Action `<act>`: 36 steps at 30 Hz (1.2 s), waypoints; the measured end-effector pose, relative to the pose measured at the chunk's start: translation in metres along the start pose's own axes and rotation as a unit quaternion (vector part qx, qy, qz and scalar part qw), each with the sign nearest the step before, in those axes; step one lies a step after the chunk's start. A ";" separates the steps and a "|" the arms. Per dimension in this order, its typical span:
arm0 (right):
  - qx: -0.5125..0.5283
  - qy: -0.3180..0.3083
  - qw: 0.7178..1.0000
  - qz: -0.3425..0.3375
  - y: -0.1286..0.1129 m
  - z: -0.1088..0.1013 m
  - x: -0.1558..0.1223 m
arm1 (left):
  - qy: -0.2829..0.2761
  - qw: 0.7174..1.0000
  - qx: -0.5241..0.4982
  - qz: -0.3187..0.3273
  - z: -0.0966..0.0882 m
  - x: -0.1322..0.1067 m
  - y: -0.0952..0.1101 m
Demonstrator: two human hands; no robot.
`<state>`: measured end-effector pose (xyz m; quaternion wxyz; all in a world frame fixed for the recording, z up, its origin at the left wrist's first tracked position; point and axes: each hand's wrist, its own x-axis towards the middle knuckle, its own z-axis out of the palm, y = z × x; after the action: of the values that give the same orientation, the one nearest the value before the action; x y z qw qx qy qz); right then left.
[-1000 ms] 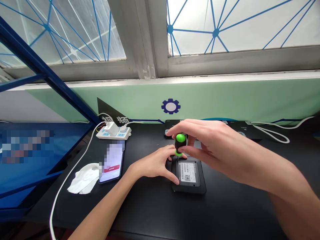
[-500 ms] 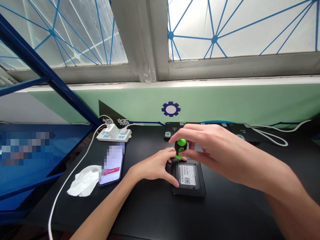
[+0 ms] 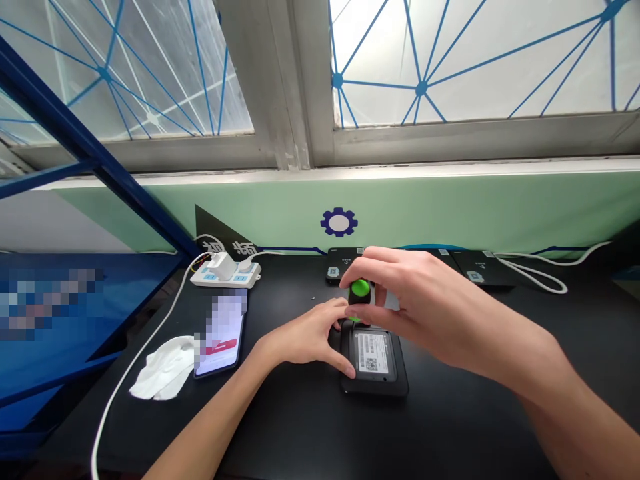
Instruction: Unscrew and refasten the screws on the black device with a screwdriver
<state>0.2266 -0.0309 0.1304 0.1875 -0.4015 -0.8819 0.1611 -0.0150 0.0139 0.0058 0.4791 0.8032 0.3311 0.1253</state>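
Note:
A small black box-shaped device [image 3: 376,364] with a white label lies flat on the black table [image 3: 310,427]. My left hand [image 3: 305,337] rests on the device's left edge, thumb and fingers pinching its near left corner. A short screwdriver with a green and black handle [image 3: 359,295] stands upright over the device's far left corner. My right hand [image 3: 430,308] comes in from the right and its fingers are wrapped around that handle. The screwdriver's tip is hidden behind my left fingers.
A phone [image 3: 221,333] and a crumpled white cloth [image 3: 163,368] lie to the left. Behind them sits a white power strip [image 3: 226,272] with a cable running to the table's near edge. More black devices [image 3: 477,268] and a white cable [image 3: 540,275] lie at the back.
The view has shifted slightly, so everything sits a little lower and further left. My right hand's fingers have shifted around the screwdriver handle. My left hand stays on the device.

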 end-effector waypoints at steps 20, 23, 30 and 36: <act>0.065 -0.011 0.997 -0.034 0.005 -0.002 0.005 | 0.003 1.000 0.019 -0.015 -0.002 0.000 0.005; 0.076 -0.011 0.996 -0.041 0.007 -0.001 0.006 | 0.002 0.999 0.029 -0.014 -0.002 0.000 0.005; 0.053 0.020 0.998 -0.021 0.009 0.006 0.012 | 0.015 0.999 0.033 -0.035 0.000 -0.001 0.002; 0.093 -0.001 0.994 -0.061 0.014 0.006 0.015 | 0.005 0.999 0.031 -0.043 0.000 -0.001 0.001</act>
<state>0.2239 -0.0115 0.1223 0.2321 -0.3279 -0.8862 0.2309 -0.0154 0.0129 0.0072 0.4576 0.8019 0.3712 0.0983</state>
